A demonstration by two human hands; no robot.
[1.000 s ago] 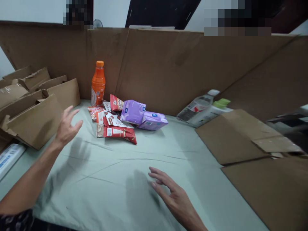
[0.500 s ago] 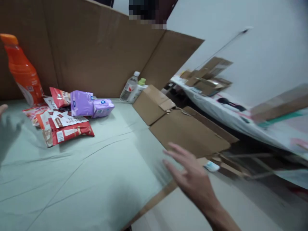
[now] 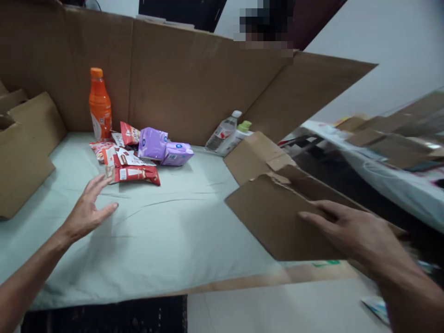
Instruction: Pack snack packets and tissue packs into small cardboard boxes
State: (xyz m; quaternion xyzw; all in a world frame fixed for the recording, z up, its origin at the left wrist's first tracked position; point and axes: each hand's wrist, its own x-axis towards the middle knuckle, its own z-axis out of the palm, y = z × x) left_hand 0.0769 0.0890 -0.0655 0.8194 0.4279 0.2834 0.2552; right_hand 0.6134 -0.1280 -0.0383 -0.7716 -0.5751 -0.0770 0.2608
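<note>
My right hand (image 3: 357, 236) grips the top edge of a folded cardboard box (image 3: 274, 217) at the table's right side, with the thumb on its front face and the fingers behind. My left hand (image 3: 88, 208) hovers open, fingers spread, over the pale green cloth (image 3: 180, 231). It is just in front of a pile of red snack packets (image 3: 133, 173). Two purple packs (image 3: 152, 143) lie behind the packets. An orange drink bottle (image 3: 100, 108) stands upright at the back left.
A tall cardboard wall (image 3: 187, 78) runs along the back of the table. A clear bottle (image 3: 224, 132) and a green-capped bottle (image 3: 239, 134) lean in the back right corner. More cardboard boxes (image 3: 24, 152) stand at the left edge. Another cluttered table lies to the right.
My view swung right and partly back. My right hand moved right from over the cloth and took hold of the cardboard box. My left hand stayed open near the snack packets.
</note>
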